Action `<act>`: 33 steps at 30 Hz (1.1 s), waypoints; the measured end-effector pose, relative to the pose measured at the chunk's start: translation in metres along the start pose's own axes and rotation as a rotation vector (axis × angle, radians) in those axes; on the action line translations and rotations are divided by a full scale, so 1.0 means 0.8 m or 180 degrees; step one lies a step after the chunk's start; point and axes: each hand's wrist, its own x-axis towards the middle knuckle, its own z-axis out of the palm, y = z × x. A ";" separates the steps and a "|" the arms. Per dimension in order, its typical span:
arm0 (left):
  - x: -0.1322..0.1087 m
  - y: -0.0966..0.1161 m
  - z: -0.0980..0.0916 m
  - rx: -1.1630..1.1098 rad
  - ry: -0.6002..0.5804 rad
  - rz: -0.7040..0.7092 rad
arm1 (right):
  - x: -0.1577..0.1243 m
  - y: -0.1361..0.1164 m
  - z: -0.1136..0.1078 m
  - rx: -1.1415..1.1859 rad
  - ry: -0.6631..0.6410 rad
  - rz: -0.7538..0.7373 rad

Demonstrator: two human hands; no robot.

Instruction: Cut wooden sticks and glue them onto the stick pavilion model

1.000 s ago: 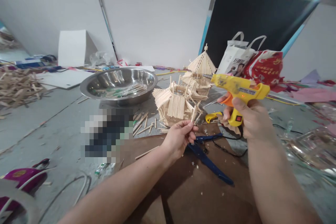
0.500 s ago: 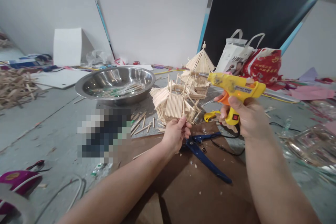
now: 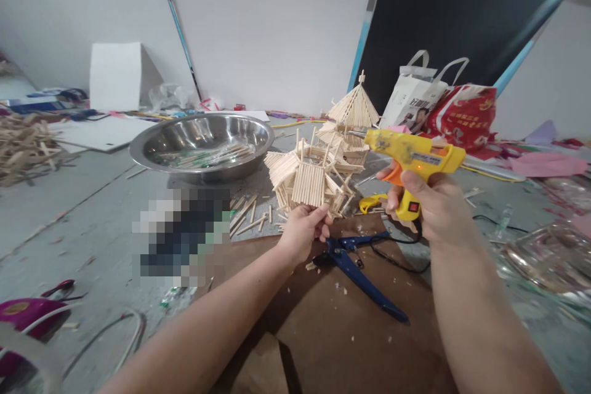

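Note:
My left hand (image 3: 305, 231) pinches the end of a thin wooden stick (image 3: 322, 188) lying along the right edge of a slatted roof panel (image 3: 307, 184). That panel belongs to a small pavilion model (image 3: 279, 172) built from round wooden sticks. Partly hidden behind it rises a taller model tower (image 3: 353, 108) with a pointed roof. In my right hand (image 3: 429, 200) is a yellow hot glue gun (image 3: 415, 154), its nozzle aimed left in front of the tower. The fingers wrap its handle near the orange trigger, and a small orange light glows on its side.
Blue-handled cutters (image 3: 364, 286) lie on a brown board (image 3: 351, 345) below my hands. Loose sticks (image 3: 244, 215) litter the floor beside a steel basin (image 3: 203, 175) holding packed sticks. Bags (image 3: 466, 114) stand behind the glue gun, whose black cord (image 3: 401, 265) loops near the cutters.
My left hand has shifted slightly left, and the stick at its fingertips now sits closer along the panel's right edge. The glue gun stays almost where it was.

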 end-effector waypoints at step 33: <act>0.000 0.007 -0.002 0.0089 0.0076 -0.0120 | 0.003 0.000 0.001 -0.0229 0.0139 -0.0021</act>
